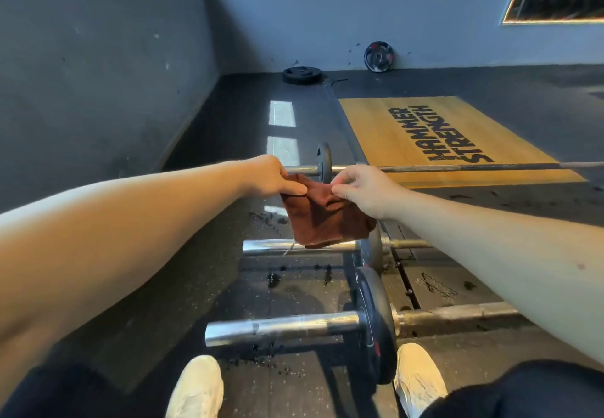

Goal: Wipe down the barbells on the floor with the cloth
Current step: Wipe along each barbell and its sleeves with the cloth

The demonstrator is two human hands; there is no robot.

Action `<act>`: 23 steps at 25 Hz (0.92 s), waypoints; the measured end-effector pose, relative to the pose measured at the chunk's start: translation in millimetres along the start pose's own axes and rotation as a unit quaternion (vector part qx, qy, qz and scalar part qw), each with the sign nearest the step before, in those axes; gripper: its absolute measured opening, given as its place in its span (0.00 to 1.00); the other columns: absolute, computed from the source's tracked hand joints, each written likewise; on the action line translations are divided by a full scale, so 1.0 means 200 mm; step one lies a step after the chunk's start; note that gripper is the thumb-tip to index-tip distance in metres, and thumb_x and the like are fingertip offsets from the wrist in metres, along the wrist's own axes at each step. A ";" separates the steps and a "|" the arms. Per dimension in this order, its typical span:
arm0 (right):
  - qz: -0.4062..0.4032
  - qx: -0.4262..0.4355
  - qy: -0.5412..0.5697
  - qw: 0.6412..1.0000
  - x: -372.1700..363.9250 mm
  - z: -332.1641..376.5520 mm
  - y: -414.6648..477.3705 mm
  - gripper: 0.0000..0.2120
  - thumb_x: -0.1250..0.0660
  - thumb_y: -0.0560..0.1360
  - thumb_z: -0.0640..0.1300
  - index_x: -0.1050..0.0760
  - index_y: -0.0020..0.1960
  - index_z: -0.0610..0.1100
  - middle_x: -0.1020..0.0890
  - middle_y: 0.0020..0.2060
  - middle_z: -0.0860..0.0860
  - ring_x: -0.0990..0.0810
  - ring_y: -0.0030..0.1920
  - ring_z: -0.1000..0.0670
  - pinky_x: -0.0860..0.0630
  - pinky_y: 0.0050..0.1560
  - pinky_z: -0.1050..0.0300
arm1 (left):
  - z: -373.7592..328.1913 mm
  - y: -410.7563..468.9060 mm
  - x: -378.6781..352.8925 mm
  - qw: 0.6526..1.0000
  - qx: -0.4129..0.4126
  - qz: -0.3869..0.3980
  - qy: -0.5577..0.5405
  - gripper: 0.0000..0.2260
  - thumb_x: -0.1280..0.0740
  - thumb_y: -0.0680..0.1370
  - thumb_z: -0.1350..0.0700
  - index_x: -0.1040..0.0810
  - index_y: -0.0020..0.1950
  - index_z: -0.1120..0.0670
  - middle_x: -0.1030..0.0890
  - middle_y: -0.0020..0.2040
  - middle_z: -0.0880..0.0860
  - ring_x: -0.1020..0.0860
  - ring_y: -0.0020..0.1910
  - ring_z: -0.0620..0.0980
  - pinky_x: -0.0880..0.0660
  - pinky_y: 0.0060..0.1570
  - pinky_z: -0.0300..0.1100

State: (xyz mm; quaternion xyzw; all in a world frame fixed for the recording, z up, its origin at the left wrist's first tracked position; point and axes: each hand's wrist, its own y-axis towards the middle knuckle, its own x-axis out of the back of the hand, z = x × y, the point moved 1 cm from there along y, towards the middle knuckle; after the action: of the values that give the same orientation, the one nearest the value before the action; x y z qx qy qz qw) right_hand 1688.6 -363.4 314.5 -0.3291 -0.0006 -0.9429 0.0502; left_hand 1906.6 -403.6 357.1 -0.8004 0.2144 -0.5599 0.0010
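Observation:
A rust-brown cloth (pixel 323 218) hangs in the air between both hands. My left hand (pixel 271 177) pinches its upper left corner and my right hand (pixel 362 188) pinches its upper right corner. Three barbells lie on the dark rubber floor below. The nearest barbell (pixel 284 324) has a chrome sleeve and a black plate, just ahead of my shoes. The middle barbell (pixel 271 247) lies under the cloth's lower edge. The far barbell (pixel 457 166) runs to the right across the wooden platform, with a thin plate behind the cloth.
A yellow wooden platform (pixel 392 136) lettered HAMMER STRENGTH lies ahead right. A black plate (pixel 302 75) lies flat by the far wall and another plate (pixel 378 57) leans against it. A grey wall stands at the left. Rubber crumbs dot the floor. My white shoes (pixel 199 388) are at the bottom.

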 end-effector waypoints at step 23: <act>-0.122 -0.435 0.407 0.794 -1.03 -0.70 0.46 0.07 0.38 0.82 0.38 0.21 0.51 0.41 0.14 0.45 0.43 0.15 0.47 0.43 0.17 0.53 0.44 | 0.64 0.50 -1.09 0.996 -0.047 0.022 -0.069 0.07 0.27 0.76 0.44 0.20 0.44 0.46 0.29 0.58 0.48 0.32 0.60 0.49 0.31 0.65 0.47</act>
State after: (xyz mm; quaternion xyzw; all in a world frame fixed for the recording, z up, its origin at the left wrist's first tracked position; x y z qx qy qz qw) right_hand 1771.2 -439.7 74.4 0.1009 0.3898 -0.8891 -0.2178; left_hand 1924.9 -450.5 90.2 -0.8313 0.2575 -0.4925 -0.0093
